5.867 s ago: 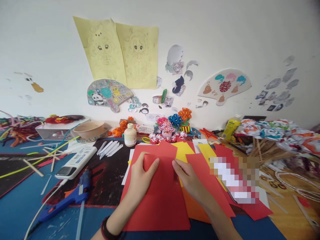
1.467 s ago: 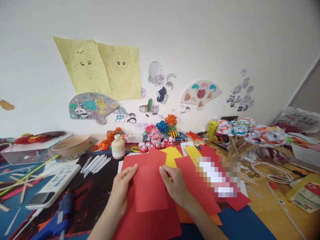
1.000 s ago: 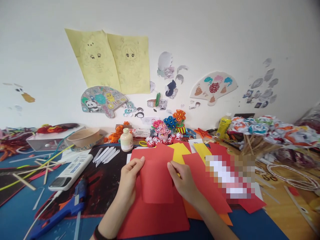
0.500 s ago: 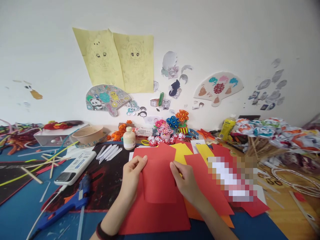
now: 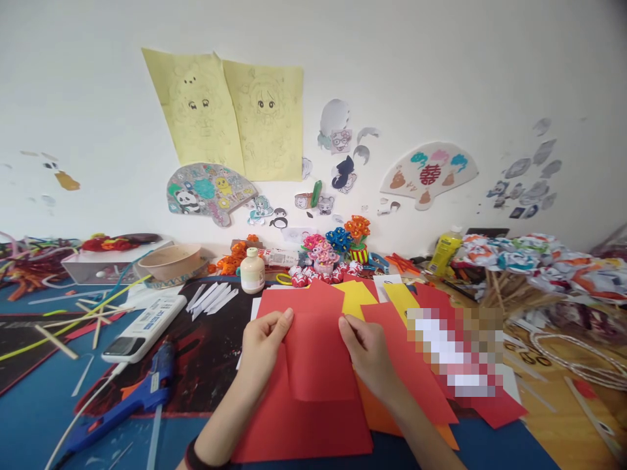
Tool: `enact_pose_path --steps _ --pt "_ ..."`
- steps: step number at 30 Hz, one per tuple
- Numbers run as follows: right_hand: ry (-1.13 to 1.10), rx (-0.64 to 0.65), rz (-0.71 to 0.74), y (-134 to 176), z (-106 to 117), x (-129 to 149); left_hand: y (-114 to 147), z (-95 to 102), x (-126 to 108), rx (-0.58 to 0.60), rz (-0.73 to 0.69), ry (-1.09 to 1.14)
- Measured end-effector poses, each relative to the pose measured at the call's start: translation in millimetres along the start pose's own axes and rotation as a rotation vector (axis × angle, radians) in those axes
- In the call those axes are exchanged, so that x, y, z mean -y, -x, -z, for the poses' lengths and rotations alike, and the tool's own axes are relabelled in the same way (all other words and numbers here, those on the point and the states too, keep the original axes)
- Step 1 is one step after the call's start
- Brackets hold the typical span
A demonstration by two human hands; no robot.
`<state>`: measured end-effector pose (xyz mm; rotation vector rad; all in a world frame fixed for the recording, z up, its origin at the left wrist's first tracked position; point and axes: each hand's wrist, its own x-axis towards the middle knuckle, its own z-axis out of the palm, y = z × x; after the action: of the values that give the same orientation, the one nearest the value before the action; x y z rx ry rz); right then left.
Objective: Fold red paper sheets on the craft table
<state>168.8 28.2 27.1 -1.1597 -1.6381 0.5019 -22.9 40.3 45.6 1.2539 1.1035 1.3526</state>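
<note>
Between my two hands is a smaller rectangle of red paper (image 5: 321, 359), raised in front of a larger stack of red paper (image 5: 304, 431). My left hand (image 5: 264, 339) pinches its upper left corner between thumb and fingers. At the upper right corner, my right hand (image 5: 367, 346) pinches the same piece. The lower edge of the piece hangs free and bows slightly. More red sheets (image 5: 406, 359), a yellow sheet (image 5: 351, 297) and an orange sheet (image 5: 375, 405) lie partly covered to the right of the stack.
Left of the stack are a blue glue gun (image 5: 132, 398), a white power bank (image 5: 147, 326) and white paper strips (image 5: 213, 298). A glue bottle (image 5: 253, 271) and beaded flowers (image 5: 337, 241) stand behind. At right lie a coiled cord (image 5: 578, 356) and wrapped bundles on sticks (image 5: 509, 254).
Both hands have shifted slightly to the right with the small red paper, which is a little more tilted. The grip at both corners stays the same.
</note>
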Motion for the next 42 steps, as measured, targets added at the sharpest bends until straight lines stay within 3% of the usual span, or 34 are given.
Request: enact_pose_path --steps 11,21,29,38,42 --pt "0.018 -0.041 0.005 -2 -1 -5 1 -5.0 -1 0.097 -0.003 -0.080" --pt "-0.067 -0.027 -0.049 0 -2 1 1 -1.3 12 0.017 -0.036 -0.103" --pt "-0.110 -0.039 -0.093 -2 0 1 6 -11.1 6 0.053 0.015 -0.007" --pt "-0.133 -0.017 -0.073 -2 -1 1 6 -3.2 14 -0.010 -0.133 -0.302" --pt "-0.118 -0.029 -0.052 1 -2 -1 6 -3.7 11 -0.003 -0.148 -0.325"
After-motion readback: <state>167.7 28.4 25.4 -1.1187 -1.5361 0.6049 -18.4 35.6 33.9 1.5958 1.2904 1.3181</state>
